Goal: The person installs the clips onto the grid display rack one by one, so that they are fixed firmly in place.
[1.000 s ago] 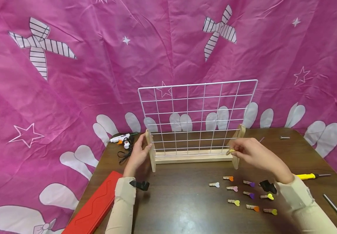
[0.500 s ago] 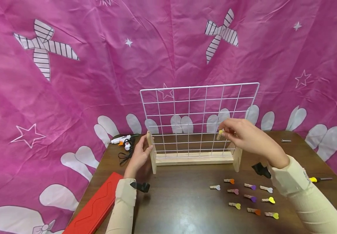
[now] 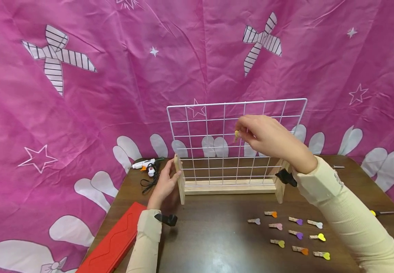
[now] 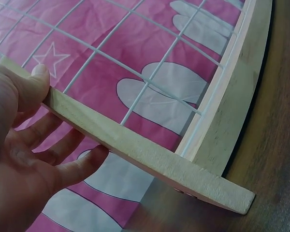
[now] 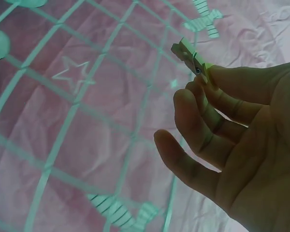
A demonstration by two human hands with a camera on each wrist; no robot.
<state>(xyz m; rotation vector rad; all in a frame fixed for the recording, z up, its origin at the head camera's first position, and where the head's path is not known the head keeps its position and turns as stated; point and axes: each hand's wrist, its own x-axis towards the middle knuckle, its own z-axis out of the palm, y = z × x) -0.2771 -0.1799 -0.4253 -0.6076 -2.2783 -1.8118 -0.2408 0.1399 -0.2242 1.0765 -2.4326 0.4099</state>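
In the head view my right hand pinches a small wooden clothespin with a yellow end between thumb and fingertips. It hovers before the upper middle of a white wire grid. The right wrist view shows the clothespin pointing away from the fingertips, its free end apart from the wires. My left hand holds the left side post of the grid's wooden stand. Seen from the left wrist, the thumb lies on one side of the post and the fingers are on the other.
Several heart-ended clothespins lie on the brown table at front right. A red case sits at front left, and a white glue gun with a black cord lies behind it. A pink curtain hangs behind.
My right hand has risen leftward with the clothespin, from the grid's lower right corner to its upper middle. The left hand stays on the post.
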